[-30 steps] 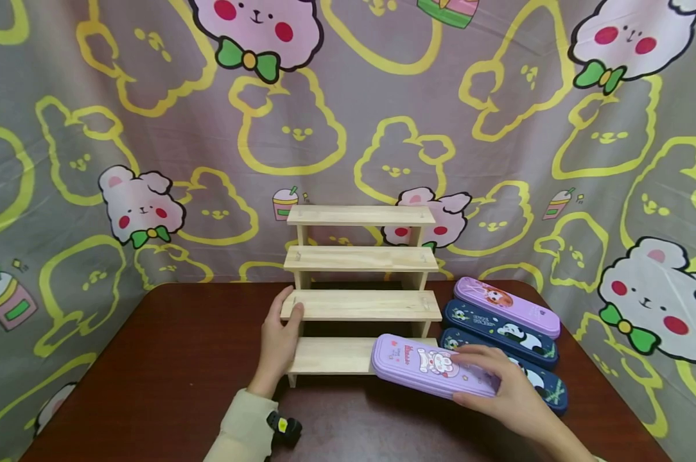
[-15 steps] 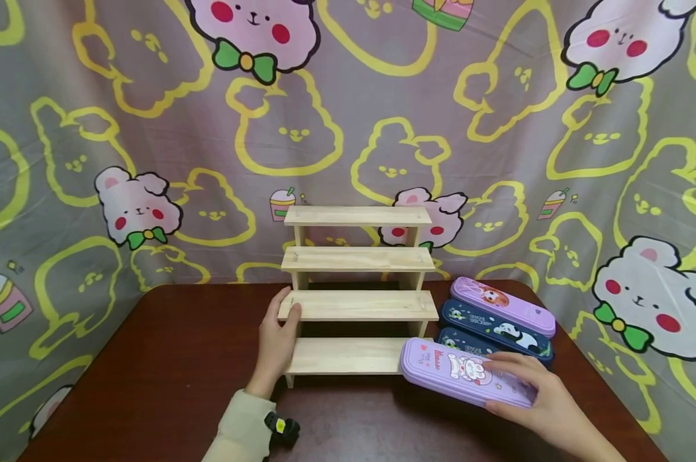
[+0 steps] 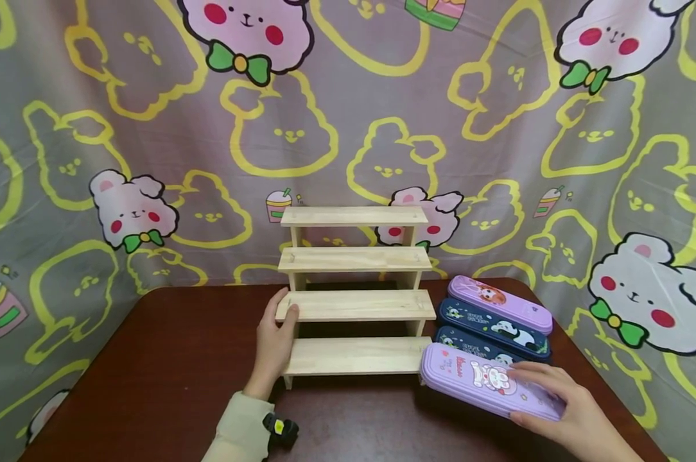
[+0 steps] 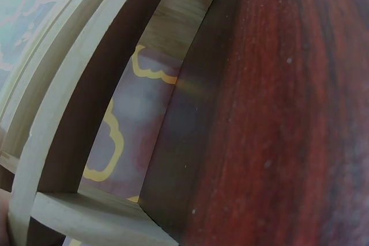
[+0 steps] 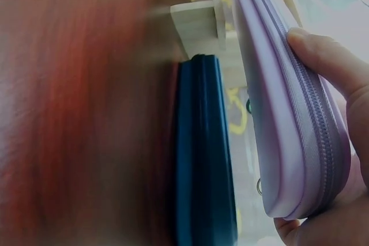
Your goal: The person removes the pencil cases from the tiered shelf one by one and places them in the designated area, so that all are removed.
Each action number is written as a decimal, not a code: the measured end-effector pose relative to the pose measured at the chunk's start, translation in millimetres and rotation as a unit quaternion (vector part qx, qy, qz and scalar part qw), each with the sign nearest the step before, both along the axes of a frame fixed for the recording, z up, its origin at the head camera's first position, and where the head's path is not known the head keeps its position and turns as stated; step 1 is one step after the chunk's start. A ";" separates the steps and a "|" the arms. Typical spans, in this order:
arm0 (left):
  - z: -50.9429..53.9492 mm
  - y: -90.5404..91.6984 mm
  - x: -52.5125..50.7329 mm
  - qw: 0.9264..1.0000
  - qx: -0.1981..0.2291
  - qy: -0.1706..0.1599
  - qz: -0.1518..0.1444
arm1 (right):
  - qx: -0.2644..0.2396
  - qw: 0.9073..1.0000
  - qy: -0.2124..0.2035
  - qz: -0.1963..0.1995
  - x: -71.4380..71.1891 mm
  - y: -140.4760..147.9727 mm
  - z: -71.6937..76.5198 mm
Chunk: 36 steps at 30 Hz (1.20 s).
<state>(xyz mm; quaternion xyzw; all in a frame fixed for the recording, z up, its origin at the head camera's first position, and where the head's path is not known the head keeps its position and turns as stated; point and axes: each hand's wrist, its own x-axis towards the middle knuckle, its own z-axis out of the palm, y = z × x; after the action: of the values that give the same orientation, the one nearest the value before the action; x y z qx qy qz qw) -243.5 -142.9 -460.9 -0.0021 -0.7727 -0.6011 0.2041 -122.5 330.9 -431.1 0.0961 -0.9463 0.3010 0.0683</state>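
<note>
In the head view my right hand (image 3: 573, 407) grips a lilac zip pencil case (image 3: 466, 378) with a bunny print, thumb on the near edge and fingers over the lid. Its zipped side (image 5: 294, 113) faces the right wrist camera, and the case is held above the table. My left hand (image 3: 275, 340) holds the left end of a wooden step shelf (image 3: 356, 305) at its second-lowest board, thumb at the front edge. The left wrist view shows the shelf's boards (image 4: 55, 113) at a slant, with almost none of the hand.
Right of the shelf lie two navy panda pencil cases (image 3: 498, 328), the nearer partly hidden by the lilac one. Behind them lies another lilac pencil case (image 3: 524, 309) with a girl print. A patterned curtain (image 3: 348, 96) hangs behind the dark red table (image 3: 169, 372).
My right hand has carried the lilac bunny pencil case rightward and slightly nearer, off the lowest board's front and over the nearer navy case. My left hand stays on the shelf.
</note>
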 end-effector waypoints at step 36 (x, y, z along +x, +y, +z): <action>-2.5 -1.6 -2.2 1.000 0.001 0.003 -0.003 | 0.047 0.994 -0.091 -0.042 17.1 23.4 -34.4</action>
<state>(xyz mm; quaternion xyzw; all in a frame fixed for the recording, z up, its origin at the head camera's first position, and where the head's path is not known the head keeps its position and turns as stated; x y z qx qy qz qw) -245.7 -144.5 -463.4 -0.0057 -0.7717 -0.6022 0.2043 -105.3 354.3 -465.5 0.0320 -0.9649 0.2604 -0.0098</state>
